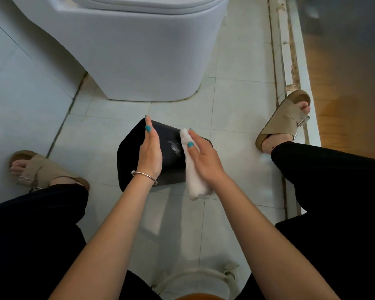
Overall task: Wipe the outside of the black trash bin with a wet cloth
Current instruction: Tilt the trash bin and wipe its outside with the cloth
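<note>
Pale floor tiles are spreading around a white toilet base at twelve o'clock. The black trash bin is sitting at centre, showing a whitish smear. The left hand is pressing it flat-fingered; the right hand is gripping a white cloth at the bin's three o'clock side.

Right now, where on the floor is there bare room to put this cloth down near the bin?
Bare tile lies right of the black trash bin, between it and the right sandal, and left of it, toward the left sandal. Crowded: the strip between bin and toilet is narrow, and the left hand and right hand with the cloth cover the bin.
</note>
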Tool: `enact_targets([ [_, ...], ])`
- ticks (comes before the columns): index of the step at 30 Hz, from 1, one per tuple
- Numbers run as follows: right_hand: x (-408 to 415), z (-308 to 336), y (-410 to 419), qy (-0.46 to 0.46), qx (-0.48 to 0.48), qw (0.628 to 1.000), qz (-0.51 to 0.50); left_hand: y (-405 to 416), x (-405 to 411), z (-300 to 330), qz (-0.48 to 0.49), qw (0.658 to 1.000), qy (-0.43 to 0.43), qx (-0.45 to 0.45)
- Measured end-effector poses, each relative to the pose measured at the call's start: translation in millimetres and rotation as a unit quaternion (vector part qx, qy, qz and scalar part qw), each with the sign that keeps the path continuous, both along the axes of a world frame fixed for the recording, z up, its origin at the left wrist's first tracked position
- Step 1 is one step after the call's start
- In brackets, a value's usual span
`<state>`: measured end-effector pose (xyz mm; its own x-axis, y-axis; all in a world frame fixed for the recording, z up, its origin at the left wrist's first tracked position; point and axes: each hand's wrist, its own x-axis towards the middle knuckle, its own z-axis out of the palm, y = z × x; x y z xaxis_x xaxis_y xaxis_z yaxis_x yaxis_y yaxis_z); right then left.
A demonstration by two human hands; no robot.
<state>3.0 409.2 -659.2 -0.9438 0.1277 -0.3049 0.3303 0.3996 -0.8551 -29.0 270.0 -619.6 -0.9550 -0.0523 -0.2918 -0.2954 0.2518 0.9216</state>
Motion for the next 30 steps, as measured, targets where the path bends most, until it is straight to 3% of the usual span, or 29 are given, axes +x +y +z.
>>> enact_targets([
  [4, -1, 0, -18, 0.013, 0.067, 0.998, 0.005, 0, 6, 5, -0.009, 0.999, 0.017, -0.03],
  [12, -6, 21, -36, 0.088, 0.006, 0.995, 0.044, 1, 4, 0, 0.001, 1.0, 0.008, -0.017],
  [16, -3, 16, -32, 0.103, 0.064, 0.991, 0.05, 0, 4, -4, -0.015, 0.999, 0.022, -0.024],
  [23, -11, -4, -23, 0.034, 0.13, 0.991, 0.009, -7, 9, 1, 0.019, 1.0, 0.01, -0.013],
  [30, -18, 6, -35, 0.023, 0.133, 0.991, 0.003, -5, 15, 9, -0.011, 0.995, 0.042, -0.085],
])
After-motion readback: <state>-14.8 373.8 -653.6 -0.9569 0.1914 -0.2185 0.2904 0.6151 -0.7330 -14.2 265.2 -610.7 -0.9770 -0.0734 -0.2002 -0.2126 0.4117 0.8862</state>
